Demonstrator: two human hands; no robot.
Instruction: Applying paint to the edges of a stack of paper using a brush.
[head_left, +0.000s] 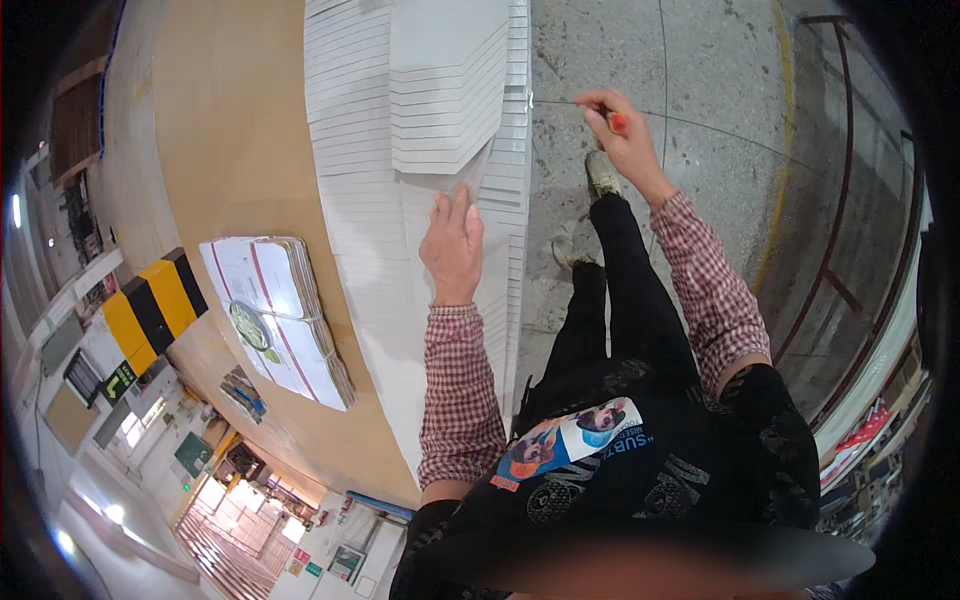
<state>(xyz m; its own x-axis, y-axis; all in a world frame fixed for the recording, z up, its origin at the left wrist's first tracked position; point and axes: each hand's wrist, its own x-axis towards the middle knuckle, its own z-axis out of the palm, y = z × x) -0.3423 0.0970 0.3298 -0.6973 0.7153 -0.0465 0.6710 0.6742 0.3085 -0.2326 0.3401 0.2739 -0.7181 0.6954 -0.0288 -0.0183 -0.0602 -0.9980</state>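
My left hand (453,246) rests palm down on overlapping white sheets (365,215), fingers stretched forward. Just ahead of its fingertips lies a smaller stepped stack of pale card pieces (447,100), their slanted edges fanned in rows. Out past the table's right edge, over the floor, my right hand (625,140) is closed round a small red-ended tool (618,123). Most of that tool is hidden in the fist, so its kind does not show. The right hand touches neither the sheets nor the table.
A tied bundle of white printed cardboard (275,310) sits on the brown tabletop (235,130) to the left. Beyond it stands a yellow-and-black striped barrier (155,308). A dark metal rail frame (838,200) rises from the grey floor (720,60) at right.
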